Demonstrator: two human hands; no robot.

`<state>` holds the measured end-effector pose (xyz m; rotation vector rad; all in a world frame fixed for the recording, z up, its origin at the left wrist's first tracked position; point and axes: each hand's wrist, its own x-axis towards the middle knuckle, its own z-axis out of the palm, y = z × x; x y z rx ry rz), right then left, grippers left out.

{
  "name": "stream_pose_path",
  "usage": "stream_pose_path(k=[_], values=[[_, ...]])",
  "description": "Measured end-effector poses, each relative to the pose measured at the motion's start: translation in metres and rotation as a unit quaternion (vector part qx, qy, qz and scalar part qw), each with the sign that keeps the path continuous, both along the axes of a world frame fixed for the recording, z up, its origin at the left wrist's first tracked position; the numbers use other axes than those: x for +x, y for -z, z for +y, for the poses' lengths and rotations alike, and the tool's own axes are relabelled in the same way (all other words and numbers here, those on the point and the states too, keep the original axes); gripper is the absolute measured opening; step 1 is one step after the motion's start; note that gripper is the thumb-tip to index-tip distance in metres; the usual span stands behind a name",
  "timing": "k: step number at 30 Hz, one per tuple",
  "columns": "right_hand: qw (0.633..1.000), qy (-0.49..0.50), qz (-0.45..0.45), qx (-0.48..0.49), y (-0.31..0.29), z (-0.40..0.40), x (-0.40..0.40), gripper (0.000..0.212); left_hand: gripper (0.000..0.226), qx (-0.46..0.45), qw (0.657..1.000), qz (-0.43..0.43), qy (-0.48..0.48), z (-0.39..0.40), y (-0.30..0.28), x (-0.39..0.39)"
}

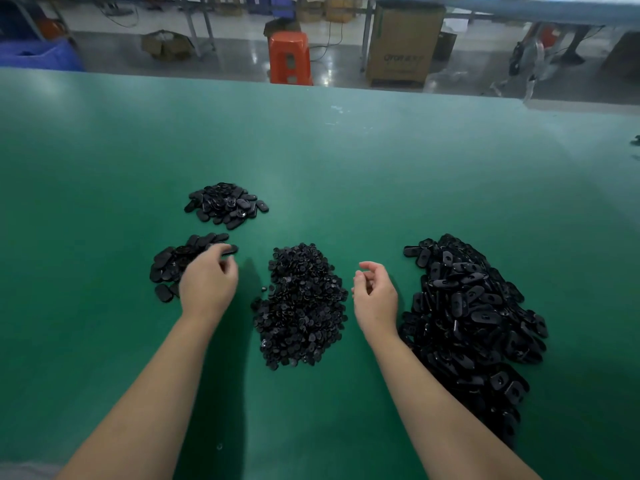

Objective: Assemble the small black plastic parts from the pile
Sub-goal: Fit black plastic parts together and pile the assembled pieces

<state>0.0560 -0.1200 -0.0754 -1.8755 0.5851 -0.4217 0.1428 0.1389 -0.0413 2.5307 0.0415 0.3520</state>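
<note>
Left hand grip: the left hand reaches over the near-left heap of oval pieces, fingers curled at its right edge. Fingertips meet near a dark oval piece, but I cannot tell whether they pinch it or only touch it.

Right hand grip: the right hand hovers between two heaps, fingers loosely curled, palm turned inward. It appears to hold nothing, though a very small part could hide in the curl.

Where the parts lie: the middle pile of tiny round bits sits between the two hands; the big right pile of oval shells lies just beside the right wrist; a far-left heap sits further back. All rest on the green table.

Step, as I judge it: one piece set down or fetched at the left, the right hand about to pick from a pile.

Risk, mixing: the near-left and far-left heaps look alike, so a piece dropped in the wrong one could muddle finished with unfinished.

Risk, scatter: the right forearm runs close along the big right pile; a sideways sweep could push shells off it.

Risk, fumble: the middle bits are tiny and tangled, so the fingers may lift two at once or drop one.
</note>
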Motion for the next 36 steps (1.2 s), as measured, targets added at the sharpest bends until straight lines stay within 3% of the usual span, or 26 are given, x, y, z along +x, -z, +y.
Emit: stream_pose_path(k=[6, 12, 17, 19, 23, 28, 30, 36], values=[[1.000, -0.003, 0.010, -0.020, -0.003, 0.002, 0.000, 0.008, 0.020, -0.011, 0.996, 0.005, 0.084, -0.030, 0.032, -0.024], [0.994, -0.038, 0.059, -0.081, -0.007, 0.003, 0.003, 0.012, 0.018, 0.016, 0.996, 0.003, 0.090, -0.029, 0.037, -0.023], [0.968, -0.105, 0.096, -0.205, -0.022, -0.013, 0.018, 0.019, 0.017, 0.053, 0.995, 0.004, 0.084, -0.032, 0.037, -0.024], [0.939, -0.099, 0.094, -0.314, -0.033, -0.033, 0.026, 0.022, 0.017, 0.054, 0.995, 0.006, 0.086, -0.032, 0.037, -0.024], [0.809, -0.113, 0.184, -0.547, -0.049, -0.083, 0.043, 0.033, 0.019, 0.041, 0.995, 0.003, 0.086, -0.030, 0.038, -0.024], [0.707, -0.143, 0.350, -0.598, -0.053, -0.120, 0.052, 0.025, 0.019, 0.041, 0.996, 0.006, 0.081, -0.030, 0.039, -0.023], [0.693, -0.154, 0.355, -0.608, -0.051, -0.127, 0.053, 0.025, 0.019, 0.041, 0.996, 0.008, 0.081, -0.030, 0.039, -0.023], [0.709, -0.163, 0.308, -0.614, -0.047, -0.130, 0.052, 0.023, 0.019, 0.042, 0.996, 0.009, 0.081, -0.030, 0.040, -0.022]])
